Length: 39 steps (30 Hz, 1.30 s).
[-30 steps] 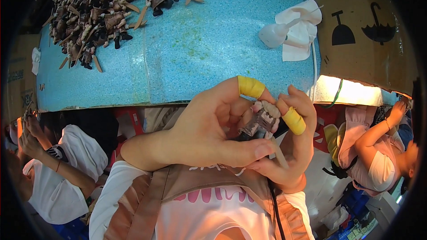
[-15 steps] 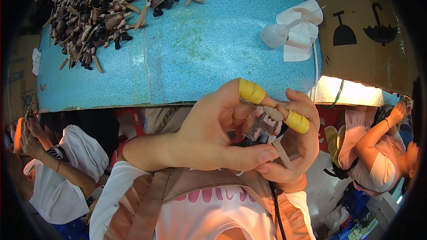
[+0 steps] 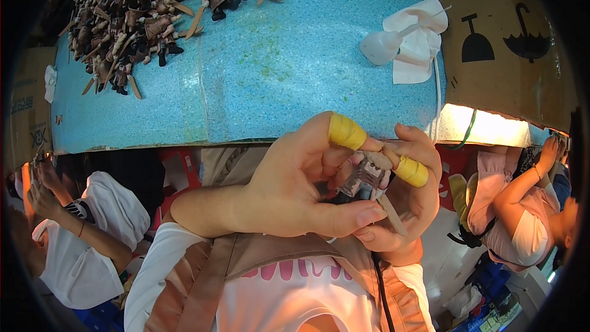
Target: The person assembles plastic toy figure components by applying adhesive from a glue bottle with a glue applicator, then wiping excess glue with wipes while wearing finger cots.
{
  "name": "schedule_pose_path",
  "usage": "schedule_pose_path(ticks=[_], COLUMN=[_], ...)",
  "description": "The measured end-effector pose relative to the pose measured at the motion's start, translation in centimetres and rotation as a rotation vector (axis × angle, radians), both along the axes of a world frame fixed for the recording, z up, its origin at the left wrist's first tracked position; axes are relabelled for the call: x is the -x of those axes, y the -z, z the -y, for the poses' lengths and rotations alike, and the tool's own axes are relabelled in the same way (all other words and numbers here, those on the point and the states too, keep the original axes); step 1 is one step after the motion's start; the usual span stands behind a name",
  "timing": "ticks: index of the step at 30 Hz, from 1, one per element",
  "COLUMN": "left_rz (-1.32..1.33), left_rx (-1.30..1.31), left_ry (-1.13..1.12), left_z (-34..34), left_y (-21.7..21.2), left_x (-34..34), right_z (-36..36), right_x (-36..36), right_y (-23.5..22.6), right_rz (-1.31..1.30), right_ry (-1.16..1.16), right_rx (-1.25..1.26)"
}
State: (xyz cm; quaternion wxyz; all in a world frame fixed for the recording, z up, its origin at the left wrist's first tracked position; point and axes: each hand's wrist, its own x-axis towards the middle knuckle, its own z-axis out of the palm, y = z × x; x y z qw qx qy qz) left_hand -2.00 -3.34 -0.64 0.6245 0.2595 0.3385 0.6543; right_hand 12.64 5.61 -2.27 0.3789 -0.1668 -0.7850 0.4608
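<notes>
Between both hands, just off the near edge of the blue table, is a small figurine point(image 3: 364, 176) in brown clothes with a flat tan blade-shaped piece point(image 3: 391, 214) sticking out toward my right palm. My left hand point(image 3: 295, 178) curls round it, index finger wrapped in yellow tape and thumb pressed near the blade piece. My right hand point(image 3: 412, 190) grips it from the other side, with yellow tape on a finger too. The fingertips of both hands meet at the figurine's top. Part of the figurine is hidden behind my fingers.
A heap of similar figurines point(image 3: 135, 24) covers the far left of the blue table point(image 3: 295, 86). A white squeeze bottle point(image 3: 379, 47) lies on a white cloth point(image 3: 413, 64) at the right, beside a cardboard box point(image 3: 485, 80). People sit at left point(image 3: 92, 233) and right point(image 3: 522, 209).
Almost nothing differs. My hands keep the same grip on the figurine, and the person at right has shifted an arm slightly.
</notes>
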Motion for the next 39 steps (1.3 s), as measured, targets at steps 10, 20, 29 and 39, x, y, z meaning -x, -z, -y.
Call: schedule_pose_path(ticks=[10,20,29,39], left_rz=[0.076,-0.098,0.194,0.131], left_rx=[-0.039,0.021,0.03,0.166], left_ry=[0.019,0.019,0.249,0.244], left_z=[-0.1,-0.2,-2.3,-3.5], left_y=[0.0,0.3,0.2,-0.4], left_x=[0.1,0.1,-0.2,-1.1], right_z=[-0.4,-0.3,-1.7,-1.7], right_x=[0.0,0.2,-1.1,-2.4], right_y=[-0.8,1.2,-1.0,-0.3], right_rz=[0.078,-0.082,0.117,0.198], right_ry=[-0.049,-0.041,0.268,0.278], right_rx=[-0.048,0.188,-0.408,-0.584])
